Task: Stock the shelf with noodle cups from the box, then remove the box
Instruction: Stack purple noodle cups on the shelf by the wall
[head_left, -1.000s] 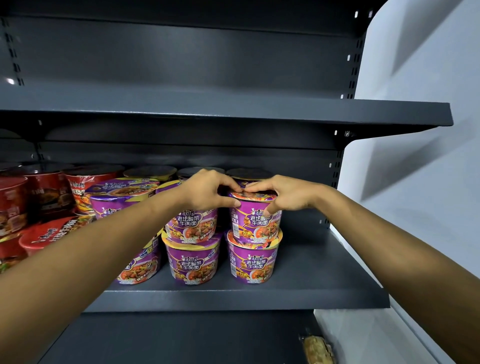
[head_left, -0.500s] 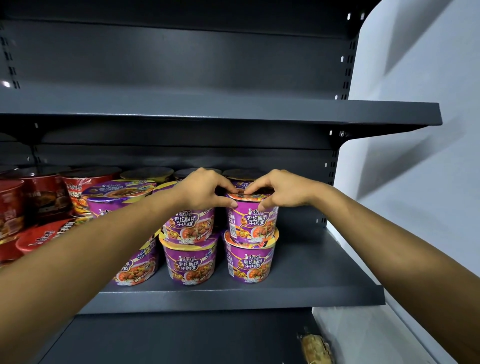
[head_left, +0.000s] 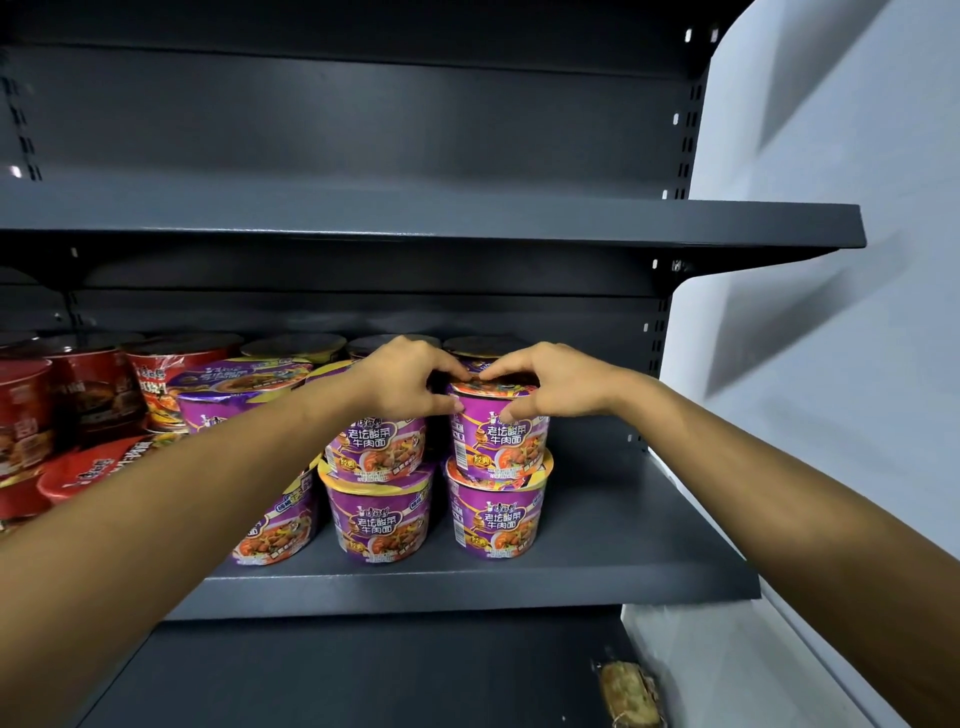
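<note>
Purple noodle cups stand stacked two high on the dark middle shelf (head_left: 597, 551). The rightmost top cup (head_left: 501, 434) sits on a lower purple cup (head_left: 493, 519). My left hand (head_left: 405, 379) and my right hand (head_left: 545, 382) both grip that top cup at its rim, fingers curled over the lid and thumbs on its front. To its left stands another stack, a top cup (head_left: 382, 441) over a bottom cup (head_left: 379, 519). More purple cups sit behind and to the left, partly hidden by my left arm. The box is not in view.
Red noodle cups (head_left: 78, 395) fill the left of the shelf. An upper shelf (head_left: 467, 223) hangs close above the stacks. Bare shelf surface lies to the right of the cups. A white wall (head_left: 831, 364) borders the right. A small wrapped item (head_left: 628, 691) lies on the lower shelf.
Both hands stay on the rightmost top cup. Their fingertips have drawn closer together over its lid. The view has shifted slightly.
</note>
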